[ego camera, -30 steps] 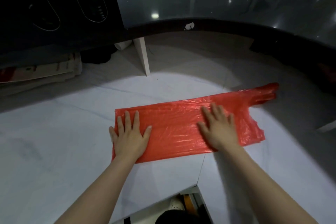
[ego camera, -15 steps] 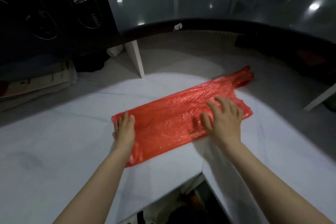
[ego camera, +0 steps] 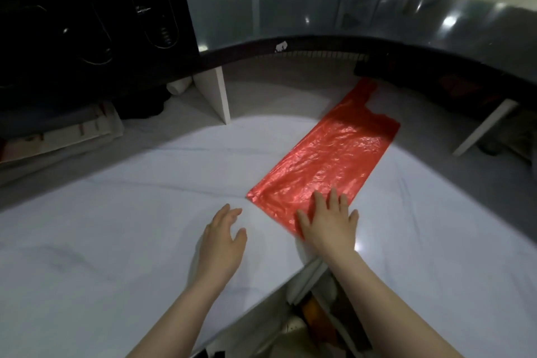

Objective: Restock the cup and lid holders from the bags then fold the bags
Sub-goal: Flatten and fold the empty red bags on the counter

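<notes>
A red plastic bag (ego camera: 325, 163) lies flat on the white counter (ego camera: 116, 227), folded into a long strip that runs from near me up to the right, its handles pointing toward the dark raised ledge. My right hand (ego camera: 328, 224) presses flat on the bag's near end with fingers spread. My left hand (ego camera: 223, 238) hovers or rests on the bare counter just left of the bag, fingers relaxed, holding nothing.
A dark curved raised ledge (ego camera: 348, 17) runs along the back on white supports (ego camera: 215, 96). A black holder unit (ego camera: 96, 17) stands at the back left, with flat cardboard (ego camera: 58, 134) below it. The counter edge notches inward near my body.
The bag has swung round from lying crosswise to pointing away to the right. My left hand has come off the bag; my right hand has slid to its near end.
</notes>
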### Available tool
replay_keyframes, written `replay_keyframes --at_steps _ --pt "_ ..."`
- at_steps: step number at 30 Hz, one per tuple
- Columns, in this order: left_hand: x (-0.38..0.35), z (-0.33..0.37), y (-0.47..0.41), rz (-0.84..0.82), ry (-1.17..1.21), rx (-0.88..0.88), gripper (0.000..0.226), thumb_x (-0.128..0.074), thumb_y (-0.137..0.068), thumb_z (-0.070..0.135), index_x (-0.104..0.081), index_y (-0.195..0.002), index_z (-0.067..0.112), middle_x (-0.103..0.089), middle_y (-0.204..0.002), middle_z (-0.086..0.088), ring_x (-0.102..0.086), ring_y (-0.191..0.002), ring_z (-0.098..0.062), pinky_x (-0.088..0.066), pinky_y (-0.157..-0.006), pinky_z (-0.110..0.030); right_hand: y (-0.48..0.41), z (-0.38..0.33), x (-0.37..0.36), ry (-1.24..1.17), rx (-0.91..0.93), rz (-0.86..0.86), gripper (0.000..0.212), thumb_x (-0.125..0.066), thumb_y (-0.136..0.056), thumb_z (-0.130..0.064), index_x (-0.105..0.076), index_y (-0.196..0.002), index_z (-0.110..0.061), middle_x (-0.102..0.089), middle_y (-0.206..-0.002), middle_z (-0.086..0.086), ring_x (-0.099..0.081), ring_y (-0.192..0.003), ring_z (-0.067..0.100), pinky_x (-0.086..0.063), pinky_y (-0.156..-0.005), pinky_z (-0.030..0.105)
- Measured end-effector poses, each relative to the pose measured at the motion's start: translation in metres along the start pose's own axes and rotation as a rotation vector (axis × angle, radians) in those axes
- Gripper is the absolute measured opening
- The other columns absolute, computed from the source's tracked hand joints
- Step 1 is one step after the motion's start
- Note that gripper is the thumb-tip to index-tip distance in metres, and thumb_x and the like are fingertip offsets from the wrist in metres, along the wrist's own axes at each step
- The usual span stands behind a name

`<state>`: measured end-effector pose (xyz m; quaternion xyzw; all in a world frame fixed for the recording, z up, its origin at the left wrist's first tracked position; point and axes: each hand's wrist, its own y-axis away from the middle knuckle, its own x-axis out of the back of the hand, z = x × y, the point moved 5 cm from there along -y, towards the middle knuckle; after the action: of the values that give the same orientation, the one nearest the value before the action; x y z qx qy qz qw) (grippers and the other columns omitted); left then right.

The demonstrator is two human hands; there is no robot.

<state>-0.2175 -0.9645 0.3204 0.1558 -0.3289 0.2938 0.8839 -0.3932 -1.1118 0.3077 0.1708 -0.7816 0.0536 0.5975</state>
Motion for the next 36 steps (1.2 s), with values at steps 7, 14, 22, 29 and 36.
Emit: replay_keyframes --at_steps 7,14,22,29,36 --pt "0.001 -0.005 0.008 -0.017 -0.307 -0.299 0.057 -0.044 -0.095 0.035 -0.023 -0.148 0.035 -0.011 -0.159 0.01 -0.01 -0.144 -0.013 -0.014 -0.115 -0.032 0.022 0.002 -0.009 0.16 0.357 -0.139 0.075 -0.016 -0.086 -0.073 0.003 -0.15 -0.039 0.016 -0.159 -0.003 0.021 -0.144 0.02 0.01 -0.112 0.057" --pt "-0.025 -0.01 0.007 -0.27 -0.572 -0.518 0.066 0.009 -0.082 0.072 0.026 -0.139 0.044 0.027 -0.151 0.016 0.032 -0.135 0.001 0.025 -0.107 -0.021 0.066 0.019 0.004 0.103 0.527 -0.02 0.081 -0.025 -0.079 -0.079 -0.007 -0.149 -0.039 0.016 -0.155 -0.012 0.018 -0.145 0.014 0.017 -0.112 0.042" --pt "-0.029 -0.012 0.006 -0.31 -0.59 -0.431 0.082 0.006 -0.078 0.075 0.028 -0.14 0.026 0.03 -0.149 0.007 0.03 -0.137 -0.006 0.019 -0.112 -0.028 0.074 0.029 -0.004 0.226 0.449 0.016 0.079 -0.046 -0.096 -0.043 0.012 -0.148 -0.035 0.015 -0.155 -0.003 0.01 -0.144 0.021 0.006 -0.114 0.044" --pt "-0.023 -0.015 0.017 -0.309 -0.524 -0.498 0.081 -0.009 -0.08 0.078 0.014 -0.147 0.037 0.023 -0.151 0.019 0.03 -0.136 0.002 0.021 -0.11 -0.023 0.078 0.041 0.011 -0.225 0.438 0.093 0.036 -0.052 -0.096 -0.012 -0.059 -0.13 -0.022 -0.048 -0.142 -0.006 -0.035 -0.138 0.014 -0.018 -0.115 0.029" --pt "-0.004 -0.002 0.031 0.0 -0.36 -0.731 0.045 -0.075 -0.077 0.028 -0.064 -0.121 0.024 -0.06 -0.129 0.005 -0.049 -0.124 -0.016 -0.036 -0.107 -0.044 0.076 0.05 0.013 -0.419 0.36 0.144 0.024 -0.057 -0.093 -0.013 -0.071 -0.109 -0.025 -0.056 -0.123 -0.022 -0.045 -0.124 0.002 -0.03 -0.105 0.021"
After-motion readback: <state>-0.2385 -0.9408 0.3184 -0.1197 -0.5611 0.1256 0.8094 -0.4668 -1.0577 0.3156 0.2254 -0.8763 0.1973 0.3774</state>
